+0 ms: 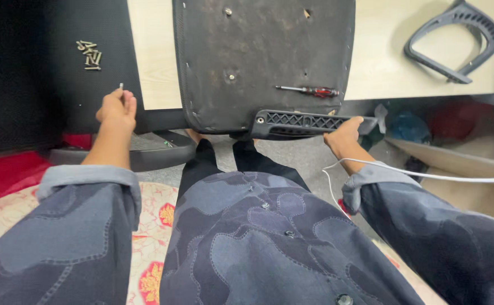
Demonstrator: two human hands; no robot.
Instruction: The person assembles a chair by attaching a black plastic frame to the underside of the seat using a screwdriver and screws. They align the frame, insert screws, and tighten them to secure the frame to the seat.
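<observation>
The left hand (117, 108) is closed around a small screw (121, 86), pinched upright at the fingertips, over the black panel (49, 68) lying at the left. A heap of screws (90, 55) rests on that panel, near the hand but apart from it. The right hand (344, 133) grips the end of a black ribbed armrest (300, 122), which lies against the near edge of the upturned seat base (264, 51). That base sits on the pale tabletop (382, 62). A red-handled screwdriver (309, 90) lies on the base, just above the armrest. A second grey armrest (455, 42) lies on the tabletop, well apart at the far right. A white cable (427, 175) crosses the right sleeve.
</observation>
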